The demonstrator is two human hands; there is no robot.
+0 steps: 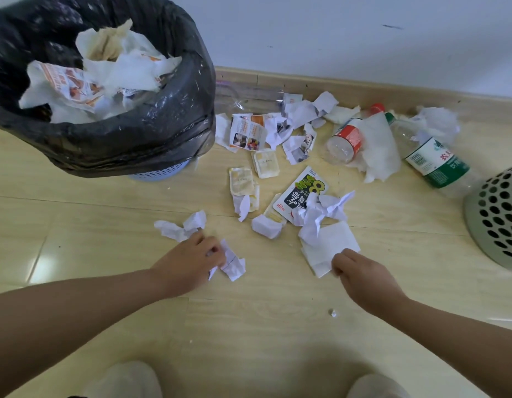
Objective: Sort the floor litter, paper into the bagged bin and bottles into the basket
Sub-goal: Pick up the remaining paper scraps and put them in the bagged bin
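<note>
In the head view, the left hand (pixel 191 254) is curling its grip over a crumpled paper ball (pixel 233 265) lying on the floor (pixel 263 334) just left of centre. The right hand (pixel 361 271) is pinching the near corner of a flat white sheet (pixel 329 245) at about four o'clock from centre. Both pieces are looking light, soft and easy to crush, so taking them anywhere in a loose fist should be working, though the sheet is likely needing a lift at its edge first. More paper scraps are lying between twelve and two o'clock. A red-labelled bottle (pixel 345 142) and a green-labelled bottle (pixel 432 159) are resting on their sides at two o'clock; they are looking empty, light and smooth, and are probably best taken round the middle. The bagged bin (pixel 105 145) at ten o'clock is holding a heap of paper and tissue close to its rim. The basket (pixel 498 222) is showing at three o'clock, its inside hidden.
</note>
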